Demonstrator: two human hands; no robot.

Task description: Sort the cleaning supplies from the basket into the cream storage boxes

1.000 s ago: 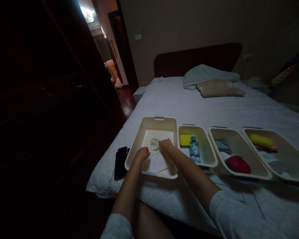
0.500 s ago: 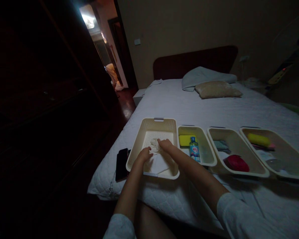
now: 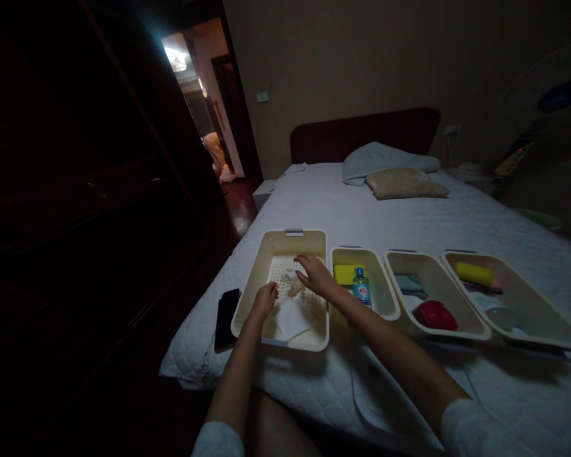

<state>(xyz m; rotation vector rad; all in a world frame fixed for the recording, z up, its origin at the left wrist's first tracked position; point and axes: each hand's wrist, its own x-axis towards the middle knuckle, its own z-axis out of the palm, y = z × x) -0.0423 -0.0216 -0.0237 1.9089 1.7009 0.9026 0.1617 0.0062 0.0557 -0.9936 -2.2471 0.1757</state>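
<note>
A wide bed with a white quilted cover (image 3: 323, 209) filled the room's middle, and at its near edge stood a large rectangular basket of cream perforated plastic (image 3: 295, 345), its long side running away from the person. Three smaller cream plastic bins (image 3: 438, 279) were set out in a row on its right. Both bare hands were over the basket: the right hand (image 3: 315, 277) reached in from the right with its fingers spread, thumb apart from the forefinger, while the left hand (image 3: 265, 301) hung by the left side, fingers drawn together; from where I stood I couldn't tell whether they pinched anything. A flat white cloth-like piece (image 3: 292, 318) lay in the near half of the basket, on the wrist side of both hands. The smallest thing, a crumpled off-white soft bundle (image 3: 294, 287), was between the hands around the basket's middle, just left of the right thumb and to the right of the left fingertips. The right hand was clearly the nearer, though whether it touched the bundle I couldn't say. The bundle was too rumpled and blurred to show a clear long axis.
</note>
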